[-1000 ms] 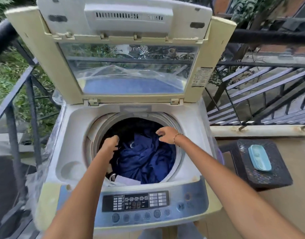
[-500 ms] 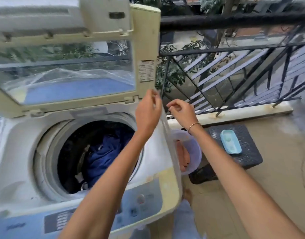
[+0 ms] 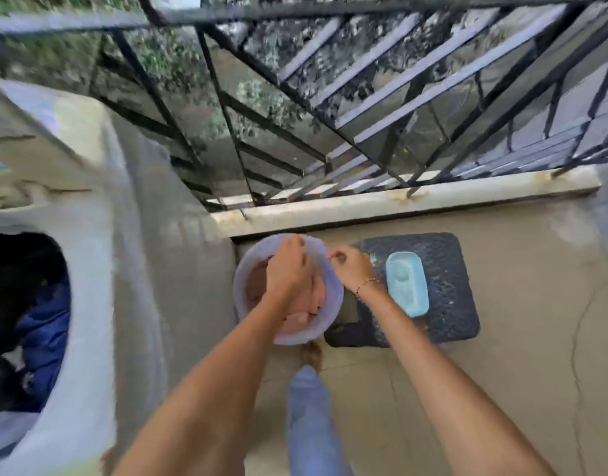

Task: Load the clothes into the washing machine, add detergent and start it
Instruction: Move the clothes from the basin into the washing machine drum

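Bucket (image 3: 242, 269) is sitting squeezed between washing machine (image 3: 158, 252) wall and stool (image 3: 450, 269), curb (image 3: 398, 201) crowding behind; only overhead is lying open.

From my seat I see both bare arms stretched forward and down, converging near the frame's centre. The left forearm (image 3: 210, 372) runs up from the lower left. The left hand (image 3: 289, 269) lies back-up with its fingers pointing away and dipped downward, too blurred for me to read its grip. The right forearm (image 3: 433, 372) comes in from the lower right. The right hand (image 3: 350, 266), just beside the left, has curled fingers, with a bracelet (image 3: 366, 282) at the wrist.
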